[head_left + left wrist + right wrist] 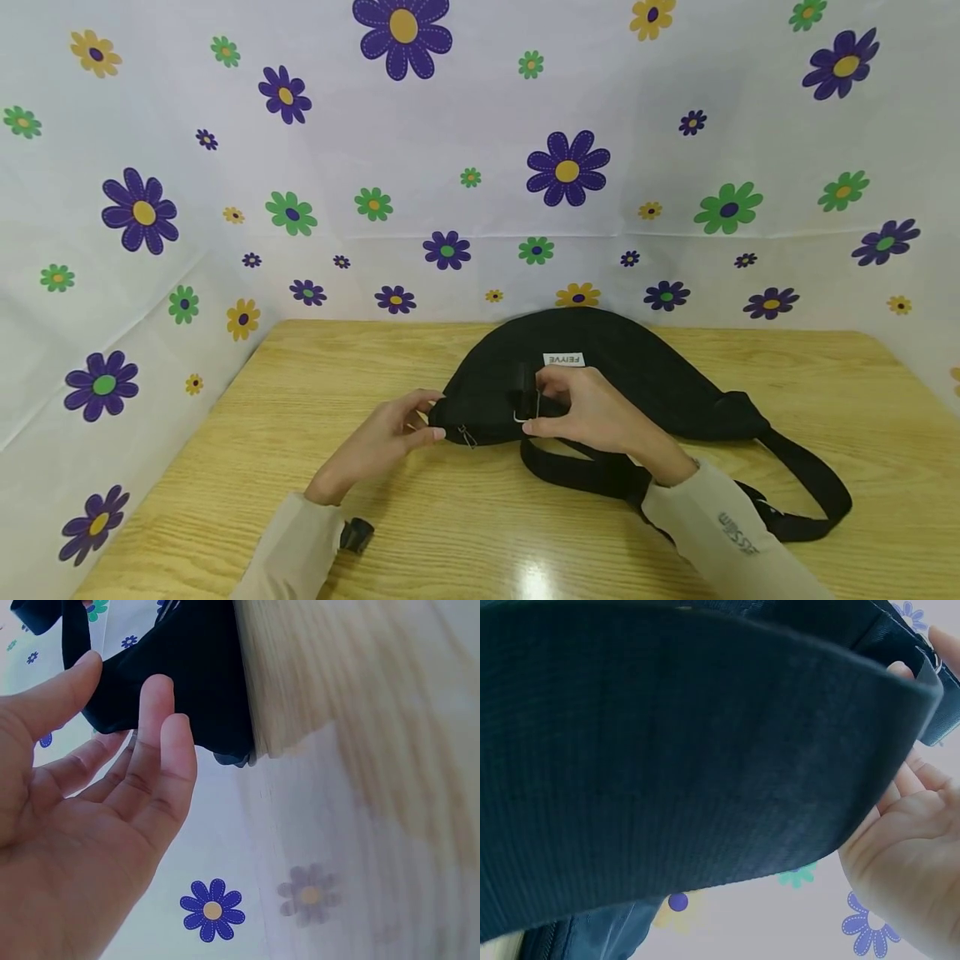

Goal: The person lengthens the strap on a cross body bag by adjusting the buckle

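A black crescent-shaped crossbody bag [630,367] lies on the wooden table, its white label [564,360] reading upside down. At the bag's left end, my left hand [386,433] pinches the corner between thumb and fingers, beside a zipper pull [468,437]. In the left wrist view, two fingers curve loosely in front of the black fabric [202,682]. My right hand [596,412] grips the strap end by a silver metal ring [525,419], thumb below and fingers above. A broad black strap [667,765] fills much of the right wrist view and hides part of that hand.
The rest of the strap [828,487] loops over the table [300,392] on the right, partly under the right sleeve [727,533]. A small black object [357,535] sits by the left sleeve [292,542]. Behind the table hangs a flower-print white cloth [465,117].
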The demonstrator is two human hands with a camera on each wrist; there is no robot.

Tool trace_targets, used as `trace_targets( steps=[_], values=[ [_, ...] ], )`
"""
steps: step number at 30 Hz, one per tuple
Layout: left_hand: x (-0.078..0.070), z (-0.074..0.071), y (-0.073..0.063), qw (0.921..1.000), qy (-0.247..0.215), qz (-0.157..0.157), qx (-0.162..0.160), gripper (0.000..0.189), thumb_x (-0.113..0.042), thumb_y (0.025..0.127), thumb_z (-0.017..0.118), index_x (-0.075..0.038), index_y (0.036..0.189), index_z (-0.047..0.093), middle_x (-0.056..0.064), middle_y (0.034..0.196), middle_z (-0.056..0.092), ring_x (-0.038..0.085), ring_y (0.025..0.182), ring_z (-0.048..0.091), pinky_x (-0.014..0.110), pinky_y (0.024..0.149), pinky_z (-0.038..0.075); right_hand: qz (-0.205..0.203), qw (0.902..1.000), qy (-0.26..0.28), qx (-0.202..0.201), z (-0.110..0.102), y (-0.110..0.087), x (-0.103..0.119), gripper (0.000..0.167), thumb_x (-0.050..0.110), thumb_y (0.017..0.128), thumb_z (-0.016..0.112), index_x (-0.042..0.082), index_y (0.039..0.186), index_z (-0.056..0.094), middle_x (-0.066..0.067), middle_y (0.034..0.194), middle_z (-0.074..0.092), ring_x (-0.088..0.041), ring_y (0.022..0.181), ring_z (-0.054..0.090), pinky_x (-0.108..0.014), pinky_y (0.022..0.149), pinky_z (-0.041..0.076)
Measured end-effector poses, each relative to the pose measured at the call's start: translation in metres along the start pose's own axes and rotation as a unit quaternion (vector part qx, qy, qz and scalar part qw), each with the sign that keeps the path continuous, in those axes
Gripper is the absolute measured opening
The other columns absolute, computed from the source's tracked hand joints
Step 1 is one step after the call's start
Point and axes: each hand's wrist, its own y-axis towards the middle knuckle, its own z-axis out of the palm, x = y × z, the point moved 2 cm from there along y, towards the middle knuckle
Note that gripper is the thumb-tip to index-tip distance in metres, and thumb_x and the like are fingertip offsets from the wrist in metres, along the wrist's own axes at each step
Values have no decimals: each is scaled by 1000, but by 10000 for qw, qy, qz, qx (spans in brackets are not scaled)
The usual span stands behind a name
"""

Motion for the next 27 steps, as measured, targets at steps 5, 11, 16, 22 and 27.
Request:
trace_targets(
  steps=[5,11,16,22,27],
  values=[
    [1,0,1,10000,3,-12,-8,45,-10,101,65,7,140,52,17,115,61,20,87,64,29,72,52,-41,10000,-18,3,-4,-4,-1,35,18,84,81,-1,111,67,5,84,70,-12,75,60,-37,78,47],
    [2,0,1,10000,43,-2,-12,44,-10,101,64,8,139,52,18,114,60,20,86,64,29,70,51,-114,9999,-29,-16,-8,-7,-6,34,18,84,80,-1,110,66,5,83,69,-11,73,60,-36,76,47],
    [2,0,1,10000,57,40,-2,44,-9,101,65,8,139,51,20,116,60,22,86,65,29,70,51,-121,9999,-42,-6,-11,-11,-8,33,18,84,80,0,107,65,6,82,68,-12,71,58,-33,73,45],
    [3,0,1,9999,44,84,47,45,-9,101,64,9,140,51,20,116,60,24,87,66,29,72,52,-68,9999,-103,7,-14,-17,-9,35,20,84,81,0,109,66,5,82,67,-12,70,57,-34,72,46],
    [2,0,1,9999,40,108,68,44,-9,101,64,9,139,51,20,115,61,24,87,66,29,71,52,-111,9999,-81,-11,-17,-22,-10,35,18,84,81,0,110,66,6,83,67,-11,71,57,-32,71,45]
  ],
)
